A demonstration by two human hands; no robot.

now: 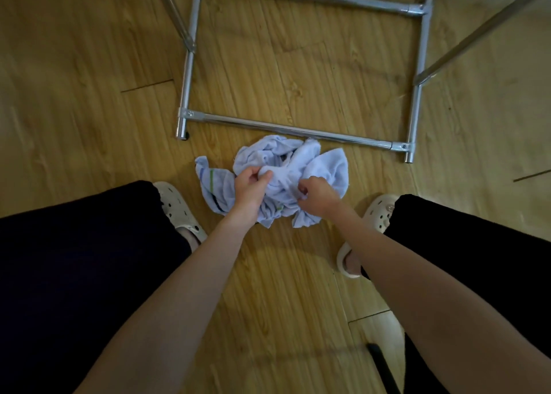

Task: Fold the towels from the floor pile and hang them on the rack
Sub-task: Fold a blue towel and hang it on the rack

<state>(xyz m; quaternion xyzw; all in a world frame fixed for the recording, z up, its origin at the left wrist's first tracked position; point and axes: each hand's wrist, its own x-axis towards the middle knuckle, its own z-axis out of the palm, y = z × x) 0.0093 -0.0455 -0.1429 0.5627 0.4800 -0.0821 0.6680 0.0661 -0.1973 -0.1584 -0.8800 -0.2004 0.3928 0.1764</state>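
Observation:
A crumpled pile of pale blue-white towels point(322, 167) lies on the wooden floor just in front of the metal rack's base point(295, 131). One towel at the pile's left shows green and dark stripes point(213, 181). My left hand point(252, 186) pinches a bunched fold at the pile's middle. My right hand point(317, 196) grips the cloth a little to the right, fingers curled into it. Both hands are low, close together, over the near side of the pile.
The rack's silver tubes form a rectangle on the floor, with slanted legs rising at left point(176, 11) and right point(477, 35). My feet in cream clogs point(179, 205) stand on either side of the pile. A dark strip point(384, 366) lies on the floor behind.

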